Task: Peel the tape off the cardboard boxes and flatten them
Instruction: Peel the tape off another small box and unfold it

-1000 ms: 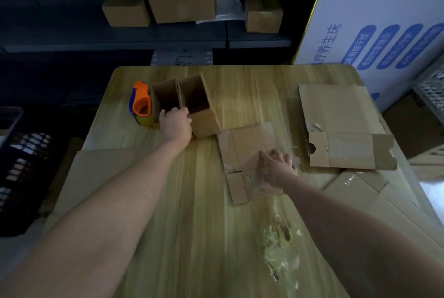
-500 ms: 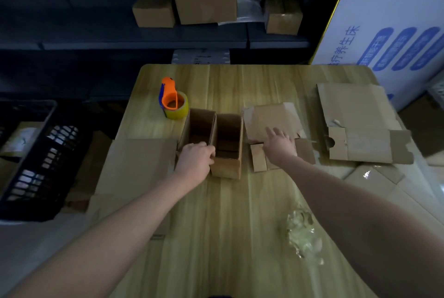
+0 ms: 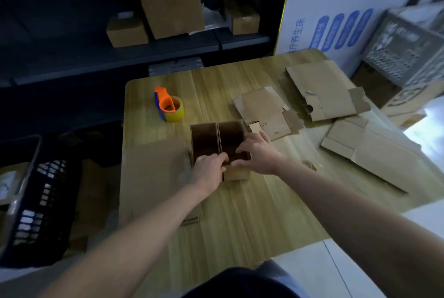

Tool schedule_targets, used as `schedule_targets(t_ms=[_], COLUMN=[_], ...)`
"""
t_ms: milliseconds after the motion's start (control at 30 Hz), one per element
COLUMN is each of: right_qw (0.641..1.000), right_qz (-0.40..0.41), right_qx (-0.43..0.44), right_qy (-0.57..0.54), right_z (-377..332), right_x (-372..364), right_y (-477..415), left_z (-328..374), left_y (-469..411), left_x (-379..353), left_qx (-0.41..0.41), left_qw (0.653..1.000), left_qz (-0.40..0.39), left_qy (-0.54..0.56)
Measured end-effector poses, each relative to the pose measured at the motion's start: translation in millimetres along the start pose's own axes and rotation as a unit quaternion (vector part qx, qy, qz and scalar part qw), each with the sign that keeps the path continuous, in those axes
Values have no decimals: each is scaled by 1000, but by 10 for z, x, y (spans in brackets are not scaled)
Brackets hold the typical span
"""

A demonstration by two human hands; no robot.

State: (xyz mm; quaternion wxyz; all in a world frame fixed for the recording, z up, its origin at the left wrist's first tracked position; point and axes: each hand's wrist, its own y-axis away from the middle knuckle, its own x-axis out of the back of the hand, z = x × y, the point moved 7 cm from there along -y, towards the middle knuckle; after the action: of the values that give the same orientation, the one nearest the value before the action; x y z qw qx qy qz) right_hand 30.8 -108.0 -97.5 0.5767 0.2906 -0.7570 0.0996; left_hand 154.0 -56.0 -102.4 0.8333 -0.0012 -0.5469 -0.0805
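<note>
A: Where are the open cardboard boxes (image 3: 206, 138)?
B: Middle of the table (image 3: 240, 213), upright, side by side, touching.
A: Hands?
B: Both grasping: left hand (image 3: 208, 168) curled over the near rim where they meet; right hand (image 3: 259, 154) grips the right box's near rim.

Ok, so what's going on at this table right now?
A person is breaking down cardboard boxes by hand. The left hand and the right hand both grip the near edge of two small open boxes standing side by side in the middle of the table. Neither box is flattened yet. Several flattened cardboard pieces lie to the right, and a tape dispenser sits untouched behind the boxes.
</note>
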Motion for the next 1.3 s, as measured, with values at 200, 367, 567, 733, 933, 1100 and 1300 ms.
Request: schedule_targets(t_ms=[200,367,567,733,933,1100,1300], right_qw=[994,994,963,903,838,828,827], right_qz=[-7,69,197,265,277,274,261], right_qx=[-22,-38,-119,-187,-262,-273,-316], right_qy=[106,79,-141,-281,-391,-407,-385], right_z=[-156,-223,-24,398,933,1203,1424], right_x=[-153,53,743,1112,1164,1199,1163], right_y=[245,292,451,741,1099,1322,1489], left_z=[21,111,386,741,1140,1415,1632], left_y=[119,228,220,126,45,-103,-263], left_x=[147,340,583,471,319,312,221], left_qx=[-21,-51,-48,-39,-50,-76,-103], left_qw=[997,991,976,983,978,969,968], left_qz=[70,123,175,89,56,58,69], left_qy=[-30,5,123,153,195,230,218])
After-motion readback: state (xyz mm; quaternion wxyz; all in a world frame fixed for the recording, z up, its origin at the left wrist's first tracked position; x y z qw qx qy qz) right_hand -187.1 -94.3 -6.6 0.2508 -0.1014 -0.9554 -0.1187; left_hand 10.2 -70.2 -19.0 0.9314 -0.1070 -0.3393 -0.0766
